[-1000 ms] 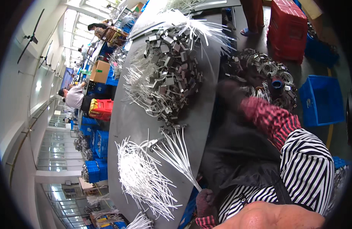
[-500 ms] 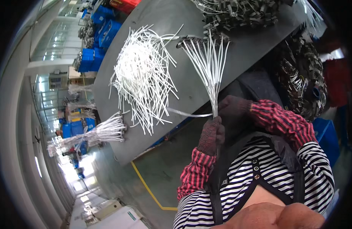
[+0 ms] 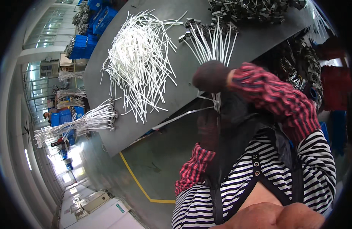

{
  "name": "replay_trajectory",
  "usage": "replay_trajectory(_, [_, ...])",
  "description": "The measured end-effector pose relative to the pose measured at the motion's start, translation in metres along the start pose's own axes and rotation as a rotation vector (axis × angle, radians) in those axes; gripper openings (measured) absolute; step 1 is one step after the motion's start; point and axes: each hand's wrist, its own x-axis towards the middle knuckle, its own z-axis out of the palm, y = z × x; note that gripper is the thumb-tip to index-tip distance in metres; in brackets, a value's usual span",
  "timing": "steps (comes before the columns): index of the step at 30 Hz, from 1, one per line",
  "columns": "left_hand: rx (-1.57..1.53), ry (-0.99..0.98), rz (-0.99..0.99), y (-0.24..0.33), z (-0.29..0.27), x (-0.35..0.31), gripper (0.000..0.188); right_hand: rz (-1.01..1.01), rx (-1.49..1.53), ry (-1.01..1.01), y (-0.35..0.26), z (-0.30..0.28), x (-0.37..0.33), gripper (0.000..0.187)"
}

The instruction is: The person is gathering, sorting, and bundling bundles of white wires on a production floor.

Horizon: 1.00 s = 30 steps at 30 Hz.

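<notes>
A bundle of white wires (image 3: 213, 40) with dark metal-looking ends fans out on the grey table, its other end running down toward me. My right hand (image 3: 212, 76), in a dark knitted glove, is closed around the narrowing part of the bundle and hides it there. Below the fist, the gathered lower wires (image 3: 216, 103) show against my dark apron. My left hand (image 3: 208, 128), also gloved, is smeared by motion beneath the bundle, so its fingers do not show. From near the bundle a thin pale strip (image 3: 183, 115) stretches left to the table's edge.
A loose heap of white wires (image 3: 139, 61) lies on the grey table (image 3: 183, 84) left of the bundle. Dark metal parts (image 3: 256, 11) pile up at the far side. Another wire bundle (image 3: 95, 118) overhangs the left edge. Blue bins (image 3: 82, 45) stand beyond.
My right hand has moved up and left, over the bundle. My left hand has dropped lower and blurred. The view has shifted slightly, and the strip now lies at a different slant.
</notes>
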Motion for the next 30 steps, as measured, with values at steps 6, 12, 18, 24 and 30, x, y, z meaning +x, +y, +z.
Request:
replay_trajectory(6, [0.765,0.043,0.431,-0.021,-0.005,0.007,0.027,-0.157,0.377,0.283,-0.039,0.042,0.025,0.023])
replay_trajectory(12, [0.197,-0.042,0.013,-0.002,-0.005,0.006,0.035,0.004,0.457,0.119,0.017,0.036,0.006,0.03])
replay_trajectory(18, [0.383,0.157,0.207,0.012,0.001,0.01,0.04,0.12,0.185,0.11,-0.01,0.051,0.026,0.019])
replay_trajectory(24, [-0.033,0.269,0.012,0.019,0.007,0.003,0.048,0.169,-0.022,-0.138,-0.016,0.069,0.063,0.019])
replay_trajectory(30, [0.292,-0.019,0.149,0.015,-0.014,0.008,0.04,-0.168,0.738,0.217,-0.005,0.029,0.027,0.036])
